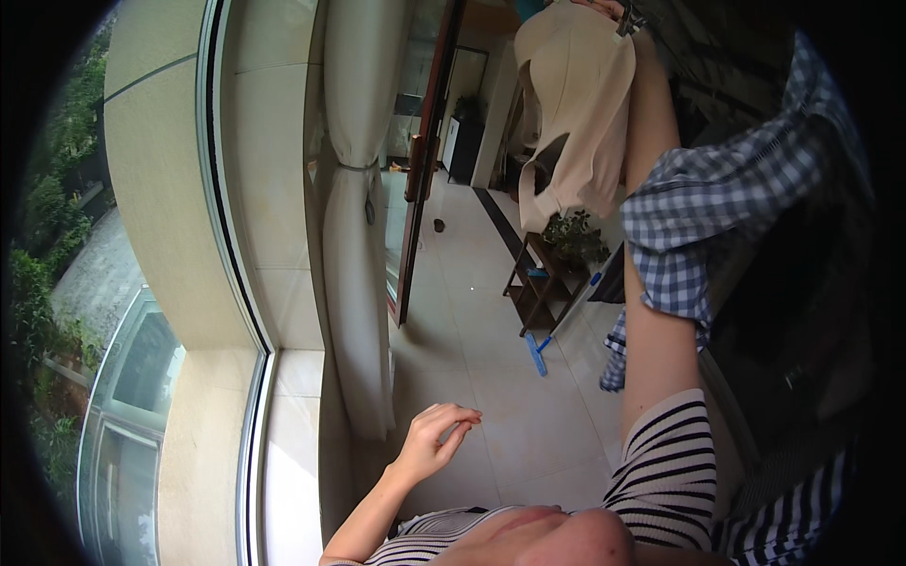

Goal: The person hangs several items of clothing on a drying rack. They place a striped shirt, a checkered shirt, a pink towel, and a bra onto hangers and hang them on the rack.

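My right hand (600, 7) is raised to the top edge of the view, where much of it is cut off. Its fingers are beside a dark clip (627, 22) at the top of a beige bra (577, 92). The bra hangs down in front of my raised arm, and whether the fingers grip it or the clip is hidden. A blue-and-white checked cloth garment (686, 205) hangs against that forearm. Low in front of my striped top, my left hand (440, 437) is curled, thumb close to the fingertips, with nothing in it.
A window frame (244, 304) and a tied pale curtain (357, 233) run along the left. Beyond them a brown-framed door (417, 177) stands ajar. Ahead on the tiled floor (460, 339) are a dark shelf (534, 301), a potted plant (572, 237) and a blue squeegee (536, 354).
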Available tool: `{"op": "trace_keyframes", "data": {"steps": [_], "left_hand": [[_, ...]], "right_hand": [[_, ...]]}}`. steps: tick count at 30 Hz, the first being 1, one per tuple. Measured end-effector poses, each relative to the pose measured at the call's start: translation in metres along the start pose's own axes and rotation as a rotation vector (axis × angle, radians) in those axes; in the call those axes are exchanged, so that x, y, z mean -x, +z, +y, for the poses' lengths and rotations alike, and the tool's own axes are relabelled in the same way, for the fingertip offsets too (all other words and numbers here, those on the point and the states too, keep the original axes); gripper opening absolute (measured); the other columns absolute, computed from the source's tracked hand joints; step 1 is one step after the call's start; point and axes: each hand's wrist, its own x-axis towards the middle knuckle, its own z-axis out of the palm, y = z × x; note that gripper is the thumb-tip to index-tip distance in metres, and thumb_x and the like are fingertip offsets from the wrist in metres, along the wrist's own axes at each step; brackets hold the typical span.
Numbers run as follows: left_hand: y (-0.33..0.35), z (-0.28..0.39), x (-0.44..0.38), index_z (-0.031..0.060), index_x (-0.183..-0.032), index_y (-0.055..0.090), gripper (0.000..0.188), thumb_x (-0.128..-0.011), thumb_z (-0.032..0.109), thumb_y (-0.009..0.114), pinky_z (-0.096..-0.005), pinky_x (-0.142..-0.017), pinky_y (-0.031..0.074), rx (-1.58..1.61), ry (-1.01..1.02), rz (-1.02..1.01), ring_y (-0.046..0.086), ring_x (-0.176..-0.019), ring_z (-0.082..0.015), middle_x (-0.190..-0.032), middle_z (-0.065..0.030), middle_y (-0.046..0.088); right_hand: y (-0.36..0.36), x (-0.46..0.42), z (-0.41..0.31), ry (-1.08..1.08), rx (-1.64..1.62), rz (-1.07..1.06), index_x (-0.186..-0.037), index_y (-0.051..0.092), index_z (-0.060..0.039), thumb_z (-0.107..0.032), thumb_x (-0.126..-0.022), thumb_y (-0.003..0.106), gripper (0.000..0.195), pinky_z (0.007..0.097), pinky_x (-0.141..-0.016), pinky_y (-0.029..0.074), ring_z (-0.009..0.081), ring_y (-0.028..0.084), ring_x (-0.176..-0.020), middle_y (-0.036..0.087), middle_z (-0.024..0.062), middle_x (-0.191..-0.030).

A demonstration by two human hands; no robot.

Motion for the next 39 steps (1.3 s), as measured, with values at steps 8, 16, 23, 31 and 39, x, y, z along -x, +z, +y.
{"op": "trace_keyframes", "data": {"steps": [8, 16, 23, 31, 39], "left_hand": [[-0.037, -0.042, 0.006, -0.0005, -0.093, 0.062, 0.016, -0.08, -0.007, 0.056, -0.0279, -0.064, 0.049, 0.057, -0.227, 0.099, 0.061, -0.072, -0.0189, -0.082, -0.009, 0.064], [-0.039, -0.059, 0.002, -0.0023, -0.092, 0.061, 0.013, -0.082, -0.005, 0.055, -0.0273, -0.066, 0.049, 0.088, -0.277, 0.09, 0.062, -0.072, -0.0176, -0.08, -0.0092, 0.063], [-0.025, -0.08, -0.002, 0.0008, -0.095, 0.062, 0.016, -0.082, -0.003, 0.056, -0.0285, -0.065, 0.049, 0.124, -0.243, -0.016, 0.062, -0.074, -0.0191, -0.081, -0.0077, 0.065], [-0.019, -0.091, -0.01, 0.0005, -0.098, 0.061, 0.016, -0.084, -0.001, 0.055, -0.0295, -0.068, 0.051, 0.203, -0.369, -0.133, 0.064, -0.079, -0.02, -0.085, -0.0091, 0.065], [-0.027, -0.101, -0.019, 0.0003, -0.099, 0.061, 0.017, -0.084, -0.001, 0.054, -0.0298, -0.069, 0.051, 0.201, -0.446, -0.2, 0.065, -0.08, -0.0197, -0.086, -0.0099, 0.065]], "right_hand": [[-0.025, -0.081, -0.005, -0.067, 0.01, 0.029, -0.099, 0.051, -0.0037, -0.017, -0.094, 0.041, 0.018, 0.0209, -0.059, 0.036, 0.008, 0.039, -0.057, 0.04, -0.0022, -0.066], [-0.071, -0.103, -0.007, -0.128, 0.031, 0.126, -0.101, 0.052, -0.0032, -0.017, -0.093, 0.042, 0.018, 0.0212, -0.058, 0.035, 0.008, 0.039, -0.057, 0.041, -0.0021, -0.066], [-0.144, -0.048, -0.005, -0.154, 0.08, 0.396, -0.103, 0.052, -0.0028, -0.016, -0.093, 0.043, 0.019, 0.0214, -0.057, 0.034, 0.008, 0.039, -0.057, 0.042, -0.0019, -0.066], [-0.215, 0.023, 0.032, -0.21, 0.087, 0.734, -0.105, 0.052, -0.0023, -0.016, -0.092, 0.044, 0.02, 0.0217, -0.056, 0.034, 0.008, 0.039, -0.057, 0.043, -0.0018, -0.066], [-0.241, 0.055, 0.055, -0.302, 0.096, 0.915, -0.107, 0.053, -0.0019, -0.015, -0.091, 0.046, 0.022, 0.022, -0.055, 0.033, 0.008, 0.039, -0.057, 0.044, -0.0016, -0.067]]}}
